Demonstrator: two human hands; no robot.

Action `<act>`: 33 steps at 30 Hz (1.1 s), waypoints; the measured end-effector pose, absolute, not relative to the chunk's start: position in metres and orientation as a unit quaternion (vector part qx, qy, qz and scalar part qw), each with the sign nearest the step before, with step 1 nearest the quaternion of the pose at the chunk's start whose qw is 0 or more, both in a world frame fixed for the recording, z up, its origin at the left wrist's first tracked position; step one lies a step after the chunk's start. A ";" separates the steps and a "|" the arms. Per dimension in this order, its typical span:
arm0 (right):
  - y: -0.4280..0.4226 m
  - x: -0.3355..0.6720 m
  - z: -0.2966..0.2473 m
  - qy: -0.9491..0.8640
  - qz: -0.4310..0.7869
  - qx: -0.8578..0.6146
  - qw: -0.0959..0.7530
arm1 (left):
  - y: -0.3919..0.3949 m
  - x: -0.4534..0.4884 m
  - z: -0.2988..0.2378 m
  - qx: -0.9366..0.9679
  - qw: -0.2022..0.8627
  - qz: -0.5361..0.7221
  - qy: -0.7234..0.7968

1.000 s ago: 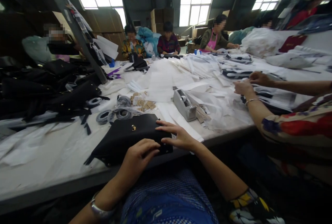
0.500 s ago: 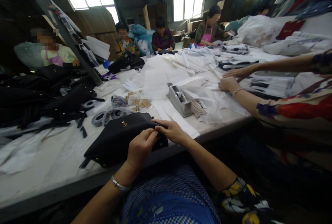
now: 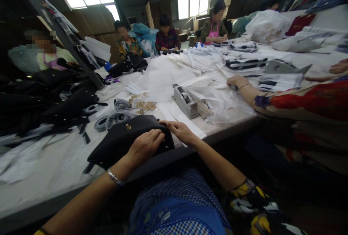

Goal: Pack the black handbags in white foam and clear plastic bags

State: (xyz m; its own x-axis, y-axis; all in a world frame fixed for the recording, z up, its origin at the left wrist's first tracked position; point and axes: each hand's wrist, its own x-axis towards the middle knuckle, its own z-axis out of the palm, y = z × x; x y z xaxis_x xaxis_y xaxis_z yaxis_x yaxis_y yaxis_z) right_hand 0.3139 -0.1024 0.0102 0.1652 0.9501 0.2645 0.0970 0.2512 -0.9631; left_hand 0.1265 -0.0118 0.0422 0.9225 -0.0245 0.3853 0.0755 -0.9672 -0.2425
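A black handbag (image 3: 116, 142) lies on its side near the table's front edge, its small gold emblem facing up and metal studs along its near side. My left hand (image 3: 145, 146), with a silver bracelet on the wrist, has its fingers bent and closed on the bag's right end. At the same end my right hand (image 3: 179, 131) grips the far corner between thumb and fingers. What the fingertips press on is partly hidden by the hands.
Behind the bag lie coiled grey straps (image 3: 104, 123) and brown tags (image 3: 146, 106). A grey tape dispenser (image 3: 186, 102) stands beyond my right hand. Black bags (image 3: 67, 106) pile up at left around a post (image 3: 67, 35). A co-worker's hand (image 3: 236, 81) reaches in from the right.
My left hand has shifted slightly and turned flatter over the bag's end, its forearm swinging left. My right hand keeps its place there. The co-worker's farther hand has drawn back right.
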 end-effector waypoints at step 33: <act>-0.109 0.305 -0.028 -0.519 0.273 -0.537 0.606 | -0.018 0.096 0.060 -0.969 -0.119 -0.207 -0.059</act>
